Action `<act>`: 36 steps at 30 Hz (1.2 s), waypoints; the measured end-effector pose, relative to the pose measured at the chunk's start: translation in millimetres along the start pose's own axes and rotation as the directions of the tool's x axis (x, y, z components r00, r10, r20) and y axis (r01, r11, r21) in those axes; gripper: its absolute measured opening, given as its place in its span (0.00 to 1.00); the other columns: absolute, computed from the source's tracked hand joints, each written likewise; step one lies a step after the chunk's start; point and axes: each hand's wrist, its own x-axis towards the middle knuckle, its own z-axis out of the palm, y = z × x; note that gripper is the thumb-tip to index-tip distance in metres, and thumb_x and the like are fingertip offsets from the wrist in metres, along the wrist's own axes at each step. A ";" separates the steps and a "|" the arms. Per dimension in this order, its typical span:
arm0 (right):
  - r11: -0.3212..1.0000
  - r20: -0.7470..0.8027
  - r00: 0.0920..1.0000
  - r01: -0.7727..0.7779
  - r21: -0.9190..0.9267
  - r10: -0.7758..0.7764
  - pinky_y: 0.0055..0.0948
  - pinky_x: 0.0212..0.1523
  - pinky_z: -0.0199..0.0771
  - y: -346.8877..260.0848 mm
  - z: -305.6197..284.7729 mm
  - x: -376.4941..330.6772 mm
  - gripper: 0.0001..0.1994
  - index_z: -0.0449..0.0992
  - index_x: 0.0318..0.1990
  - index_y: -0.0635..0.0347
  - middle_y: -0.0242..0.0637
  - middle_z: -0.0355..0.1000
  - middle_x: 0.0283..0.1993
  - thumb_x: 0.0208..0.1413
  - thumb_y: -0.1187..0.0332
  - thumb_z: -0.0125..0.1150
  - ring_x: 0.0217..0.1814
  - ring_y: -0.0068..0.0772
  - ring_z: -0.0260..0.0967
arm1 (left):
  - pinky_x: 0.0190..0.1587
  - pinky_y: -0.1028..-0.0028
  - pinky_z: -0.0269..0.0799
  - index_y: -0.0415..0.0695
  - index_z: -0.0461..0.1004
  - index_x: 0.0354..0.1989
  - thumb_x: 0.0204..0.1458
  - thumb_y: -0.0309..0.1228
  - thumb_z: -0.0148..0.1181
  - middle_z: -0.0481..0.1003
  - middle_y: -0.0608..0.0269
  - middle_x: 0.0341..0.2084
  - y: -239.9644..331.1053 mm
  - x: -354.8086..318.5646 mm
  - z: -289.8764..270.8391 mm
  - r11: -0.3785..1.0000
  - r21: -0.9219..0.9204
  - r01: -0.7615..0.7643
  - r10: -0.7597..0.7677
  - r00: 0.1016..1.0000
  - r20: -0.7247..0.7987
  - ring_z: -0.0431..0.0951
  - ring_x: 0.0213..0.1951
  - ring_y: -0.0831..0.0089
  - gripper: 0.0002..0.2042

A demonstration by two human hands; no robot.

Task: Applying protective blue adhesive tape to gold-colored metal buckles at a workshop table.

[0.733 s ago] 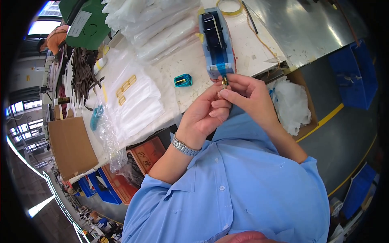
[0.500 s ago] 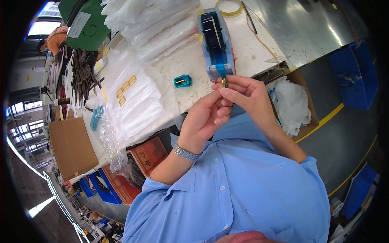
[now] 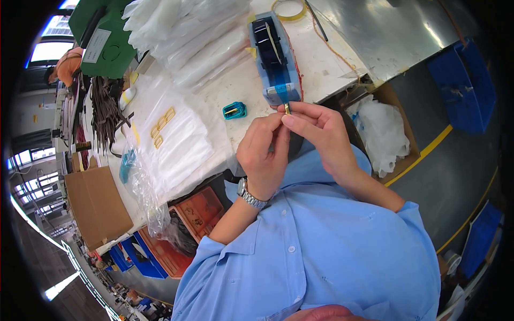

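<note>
A small gold-coloured metal piece [image 3: 287, 108] is pinched between the thumb and index finger of my right hand [image 3: 322, 131], just in front of the tape dispenser [image 3: 272, 64]. Blue tape [image 3: 281, 92] runs over the dispenser's front edge, close above the piece. My left hand [image 3: 263, 151] has its fingers drawn together beside the right fingertips; what they grip, if anything, is hidden. Left of the dispenser lies a small teal-wrapped bundle [image 3: 234, 111] with gold showing inside. Several gold rectangular frames [image 3: 161, 128] rest on white plastic sheets [image 3: 182, 139].
Stacked clear plastic bags [image 3: 187, 43] fill the back of the table. A tape roll [image 3: 289, 9] lies behind the dispenser. Orange crates [image 3: 201, 211] stand below the front edge. At right are a carton with plastic bags [image 3: 381, 136] and a blue bin [image 3: 463, 88].
My left hand has turned more upright, its fingers now nearer the right fingertips. The gold piece has tilted more upright in my right hand. The whole view has shifted slightly.
</note>
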 end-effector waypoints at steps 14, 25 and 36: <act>0.834 0.218 0.943 -0.327 0.445 0.253 0.34 0.63 0.76 6.7 -24.5 7.4 0.18 0.78 0.61 0.62 0.35 0.80 0.57 0.74 0.60 0.56 0.58 0.28 0.77 | 0.28 0.74 0.75 0.38 0.81 0.41 0.54 0.17 0.68 0.79 0.56 0.27 -0.9 4.6 -2.2 0.998 0.056 -0.025 0.026 1.000 -0.016 0.79 0.24 0.70 0.08; 0.785 0.294 0.886 -0.456 0.418 0.358 0.27 0.51 0.80 16.7 -27.3 29.2 0.10 0.82 0.51 0.57 0.26 0.80 0.42 0.69 0.64 0.63 0.43 0.19 0.77 | 0.32 0.78 0.77 0.35 0.81 0.39 0.58 0.20 0.67 0.80 0.60 0.28 5.3 11.5 -10.9 0.929 -0.153 0.338 -0.331 0.941 0.067 0.81 0.27 0.78 0.03; 0.669 0.230 0.884 -0.460 0.584 0.406 0.25 0.48 0.78 28.6 -14.1 -3.4 0.08 0.82 0.48 0.54 0.25 0.78 0.40 0.68 0.64 0.64 0.43 0.19 0.76 | 0.25 0.81 0.68 0.35 0.79 0.37 0.62 0.24 0.64 0.77 0.66 0.24 22.5 26.0 -23.1 0.935 -0.015 0.355 -0.344 0.914 0.217 0.76 0.23 0.83 0.04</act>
